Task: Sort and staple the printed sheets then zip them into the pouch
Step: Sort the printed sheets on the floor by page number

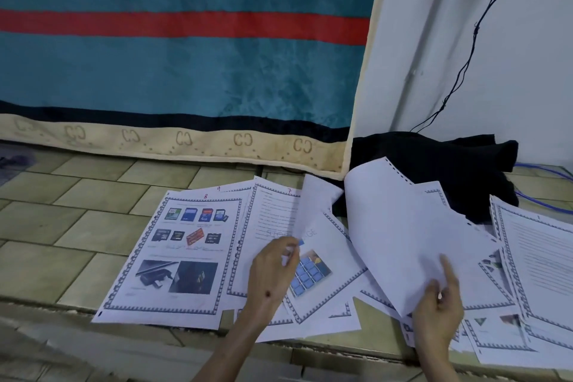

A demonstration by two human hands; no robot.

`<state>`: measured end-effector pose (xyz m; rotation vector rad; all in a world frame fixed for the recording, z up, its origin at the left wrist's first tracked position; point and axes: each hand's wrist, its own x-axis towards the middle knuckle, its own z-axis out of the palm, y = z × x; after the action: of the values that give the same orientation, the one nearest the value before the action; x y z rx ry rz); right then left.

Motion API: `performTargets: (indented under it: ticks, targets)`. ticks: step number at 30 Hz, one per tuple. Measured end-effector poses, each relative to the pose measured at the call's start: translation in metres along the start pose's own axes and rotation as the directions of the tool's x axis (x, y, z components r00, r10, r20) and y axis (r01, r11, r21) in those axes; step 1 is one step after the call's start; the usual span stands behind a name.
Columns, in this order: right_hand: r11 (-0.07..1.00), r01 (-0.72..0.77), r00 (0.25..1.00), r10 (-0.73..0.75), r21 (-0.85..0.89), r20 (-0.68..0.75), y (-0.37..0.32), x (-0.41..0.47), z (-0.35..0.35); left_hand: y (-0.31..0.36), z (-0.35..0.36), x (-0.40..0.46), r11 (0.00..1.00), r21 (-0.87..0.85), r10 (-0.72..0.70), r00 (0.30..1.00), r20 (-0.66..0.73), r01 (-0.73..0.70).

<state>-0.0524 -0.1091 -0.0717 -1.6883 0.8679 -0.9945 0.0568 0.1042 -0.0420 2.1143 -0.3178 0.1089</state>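
Printed sheets with patterned borders lie spread over the tiled floor. At the left lies a sheet numbered 8 (183, 254) with pictures of memory cards. My left hand (273, 273) pinches the edge of a lifted sheet (313, 205) above a page showing a blue grid picture (310, 273). My right hand (437, 310) grips the lower edge of a large sheet (400, 226), raised with its blank back facing me. More sheets (539, 260) are stacked at the right. No stapler or pouch is in view.
A teal blanket (186, 71) with a red stripe hangs behind the floor. A black cloth (434, 161) lies bunched beside the white wall. A black cable (465, 68) runs down the wall and blue cable (545, 174) lies at the far right.
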Motion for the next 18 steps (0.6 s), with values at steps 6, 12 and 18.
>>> performTargets:
  ticks: [6, 12, 18]
  targets:
    - [0.973, 0.226, 0.969, -0.220, -0.042, 0.115, -0.006, -0.009, 0.004, -0.017, -0.027, 0.030, 0.917, 0.209, -0.321, 0.940, -0.113, 0.338]
    - [0.802, 0.580, 0.771, -0.482, -0.145, 0.417, -0.012, -0.022, 0.016, -0.001, -0.031, 0.036, 0.919, 0.168, -0.346, 0.934, -0.088, 0.356]
    - [0.772, 0.532, 0.646, -0.104, -0.348, 0.756, 0.004, -0.029, 0.037, 0.027, -0.037, 0.037, 0.943, -0.133, -0.314, 0.947, -0.062, 0.304]
